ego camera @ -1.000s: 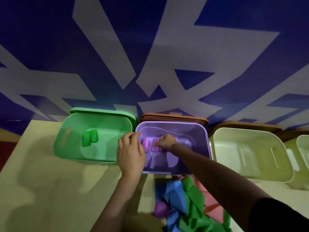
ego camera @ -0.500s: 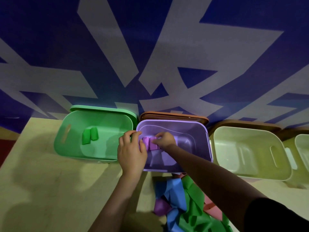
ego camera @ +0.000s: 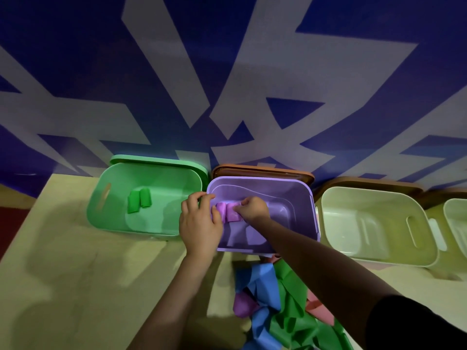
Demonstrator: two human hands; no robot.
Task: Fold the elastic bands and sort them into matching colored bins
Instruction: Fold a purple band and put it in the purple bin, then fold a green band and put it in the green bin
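Note:
Inside the purple bin (ego camera: 285, 188) lie two folded purple bands (ego camera: 228, 210) side by side. My right hand (ego camera: 252, 209) reaches into the bin and pinches the right band with curled fingers. My left hand (ego camera: 199, 223) grips the bin's left rim, its thumb beside the left band. The green bin (ego camera: 121, 221) to the left holds two folded green bands (ego camera: 139, 203). A loose pile of blue, green, purple and pink bands (ego camera: 275, 301) lies on the table in front of the purple bin, partly under my right forearm.
A pale green bin (ego camera: 379, 258) stands to the right of the purple one, and another pale bin (ego camera: 457, 223) is cut off at the right edge. Brown lids (ego camera: 262, 170) lean behind the bins. A blue and white wall rises directly behind them.
My hands stay in the purple bin; the right hand has pushed the folded purple bands slightly left, closer to my left hand. The view shifted slightly.

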